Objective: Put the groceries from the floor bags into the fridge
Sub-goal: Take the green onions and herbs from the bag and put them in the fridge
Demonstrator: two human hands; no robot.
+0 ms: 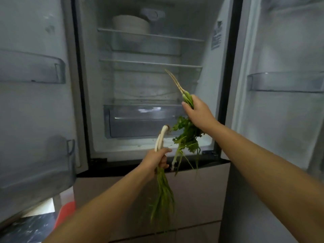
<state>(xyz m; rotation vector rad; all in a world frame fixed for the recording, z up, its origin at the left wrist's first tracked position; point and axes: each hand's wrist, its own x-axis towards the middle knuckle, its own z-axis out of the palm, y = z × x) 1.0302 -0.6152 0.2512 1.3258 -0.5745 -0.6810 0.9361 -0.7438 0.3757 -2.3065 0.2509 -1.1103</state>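
Observation:
The fridge (222, 85) stands open in front of me with both doors swung wide. My left hand (156, 163) grips a bunch of spring onions (164, 195), white bulbs up and green leaves hanging down, in front of the lower fridge edge. My right hand (198, 113) is closed around a bunch of coriander (187, 137), pale roots pointing up toward the middle shelf and leaves drooping below. It is held just in front of the clear crisper drawer (140, 120).
Two glass shelves (150, 64) sit above the drawer; a stack of white bowls (131, 25) rests on the top one. Door bins (33, 67) hang on the left door and a bin (285, 81) on the right. Something red (65, 211) lies on the floor at the lower left.

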